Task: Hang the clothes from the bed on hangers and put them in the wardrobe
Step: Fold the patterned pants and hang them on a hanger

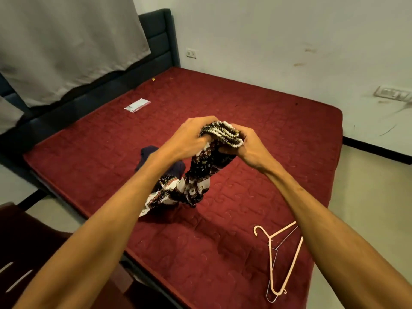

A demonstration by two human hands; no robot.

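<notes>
Both hands [185, 140] [250, 144] around bunched patterned garment [199, 172]

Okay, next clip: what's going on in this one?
A person at a bed grips the bunched top edge of a patterned garment with the left hand and the right hand. The rest of it hangs down to the red mattress. It is not on a hanger yet: a pink hanger lies on the mattress by the right forearm. A dark garment lies behind the left forearm.
</notes>
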